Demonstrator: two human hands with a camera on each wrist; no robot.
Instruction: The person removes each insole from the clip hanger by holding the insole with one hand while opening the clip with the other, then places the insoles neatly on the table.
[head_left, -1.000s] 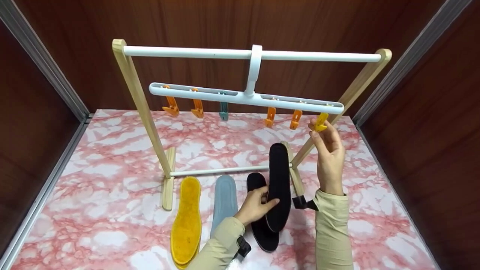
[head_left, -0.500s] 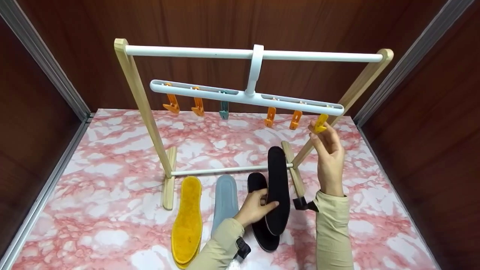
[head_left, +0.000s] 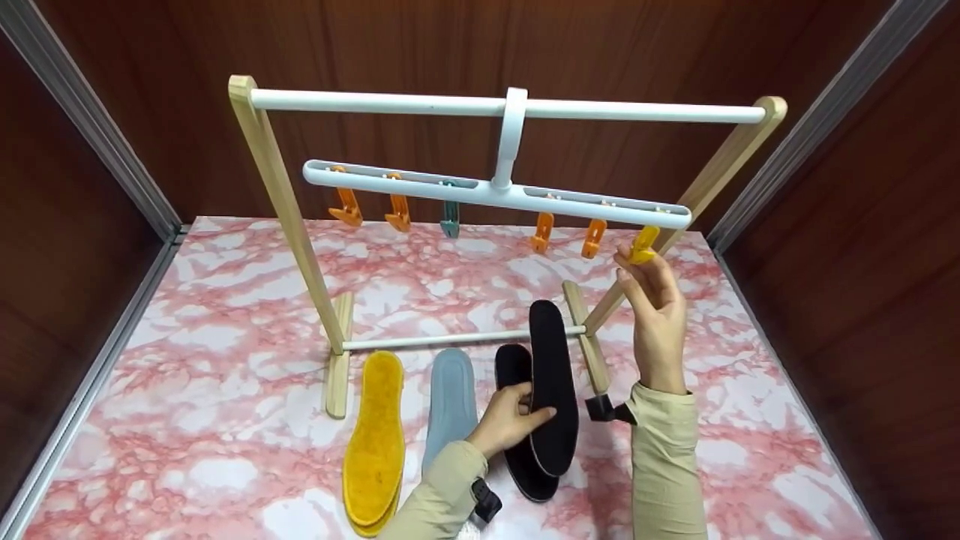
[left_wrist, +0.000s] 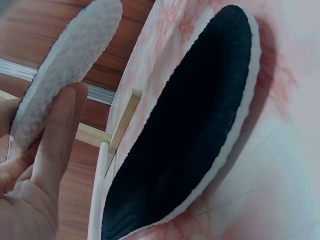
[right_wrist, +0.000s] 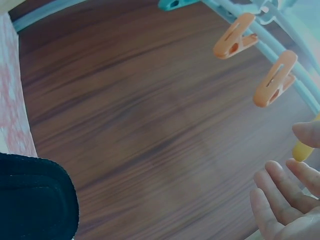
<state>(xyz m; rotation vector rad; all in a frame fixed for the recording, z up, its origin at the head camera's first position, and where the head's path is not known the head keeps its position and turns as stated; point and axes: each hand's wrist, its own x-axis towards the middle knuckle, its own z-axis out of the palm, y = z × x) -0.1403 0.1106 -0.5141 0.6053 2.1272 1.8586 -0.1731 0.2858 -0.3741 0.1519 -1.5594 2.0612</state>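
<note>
My left hand pinches a black insole, thumb on its dark face, fingers behind. It is tilted above a second black insole on the table. In the left wrist view, the held insole's fleecy white side faces the camera, and the black insole on the table has a white edge. My right hand is raised at the yellow clip on the hanger's right end. Its fingers are loosely bent around the clip, thumb tip apart from the fingertips. In the right wrist view, the thumb partly covers the clip.
The white hanger slopes down rightward from a wooden-legged rack's rail. It carries several orange clips and a teal clip. Yellow insoles and a grey-blue insole lie on the marbled table. Brown panels surround it.
The held black insole has lowered slightly and its top end has shifted left. My right thumb has eased down a little from the yellow clip. The insoles on the table have stayed put.
</note>
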